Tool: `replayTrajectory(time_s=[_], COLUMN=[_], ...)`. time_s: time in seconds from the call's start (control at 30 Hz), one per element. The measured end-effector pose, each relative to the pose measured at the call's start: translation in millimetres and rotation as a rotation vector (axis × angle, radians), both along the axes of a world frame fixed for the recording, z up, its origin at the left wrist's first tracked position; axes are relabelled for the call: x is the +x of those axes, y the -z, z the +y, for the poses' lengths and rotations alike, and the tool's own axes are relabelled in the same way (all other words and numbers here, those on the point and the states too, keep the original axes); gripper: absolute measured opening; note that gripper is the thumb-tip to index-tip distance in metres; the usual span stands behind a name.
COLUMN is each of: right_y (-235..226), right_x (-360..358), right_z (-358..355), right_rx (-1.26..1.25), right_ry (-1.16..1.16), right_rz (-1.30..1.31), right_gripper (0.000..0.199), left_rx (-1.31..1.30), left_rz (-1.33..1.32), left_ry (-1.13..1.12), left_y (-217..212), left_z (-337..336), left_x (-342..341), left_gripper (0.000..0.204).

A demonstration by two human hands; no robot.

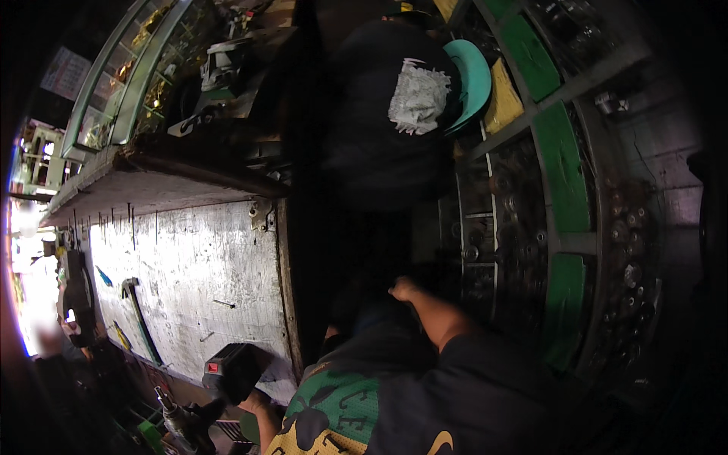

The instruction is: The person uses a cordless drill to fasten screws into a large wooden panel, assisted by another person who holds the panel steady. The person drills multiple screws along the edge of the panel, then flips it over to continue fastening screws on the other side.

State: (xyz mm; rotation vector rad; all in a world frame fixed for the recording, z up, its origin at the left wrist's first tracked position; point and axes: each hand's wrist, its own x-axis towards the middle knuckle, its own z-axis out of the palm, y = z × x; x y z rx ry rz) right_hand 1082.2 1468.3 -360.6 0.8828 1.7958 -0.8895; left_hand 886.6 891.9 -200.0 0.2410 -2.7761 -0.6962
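My left hand (258, 402) is at the lower left, closed round the handle of a black cordless power tool. The tool's battery pack (231, 371) faces up, and its metal nose (164, 400) points away to the left. Part of the grip is hidden behind the tool. My right hand (403, 289) is held out in front of my body, in deep shadow. Its fingers cannot be made out, nor whether anything is in them. A claw hammer (142, 322) hangs on the pale board to the left, above the tool.
A worn white wooden board (189, 273) with nails stands under a thick shelf (152, 178). Glass-sided cases (114, 83) sit above it. To the right run racks with green panels (563, 163) and metal parts (629, 227). Ahead are a teal cap brim (469, 83) and grey cloth (419, 97).
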Motion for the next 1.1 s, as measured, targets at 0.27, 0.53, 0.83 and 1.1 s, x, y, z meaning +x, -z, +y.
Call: replayTrajectory(time_s=[0.27,0.53,0.83,1.1], right_y=[15,5,5,14], right_x=[16,23,29,40], right_z=[-34,-42,-68,-78], right_rx=[-0.090,-0.219,-0.132,-0.130], right_ry=[-0.046,-0.014,-0.160,-0.226], right_rz=[0.004,-0.188,-0.052,0.024], right_gripper=[0.051,0.051,0.046,0.043], left_rx=[0.260,0.145,-0.167,-0.262], left_rz=[0.026,0.115,-0.050,0.018], left_ry=[-0.011,0.113,0.151,0.176], left_y=[-18,-44,-36,-24], left_z=[30,53,35,23], left_x=[-3,-2,3,3], left_gripper=[0.038,0.042,0.041,0.047])
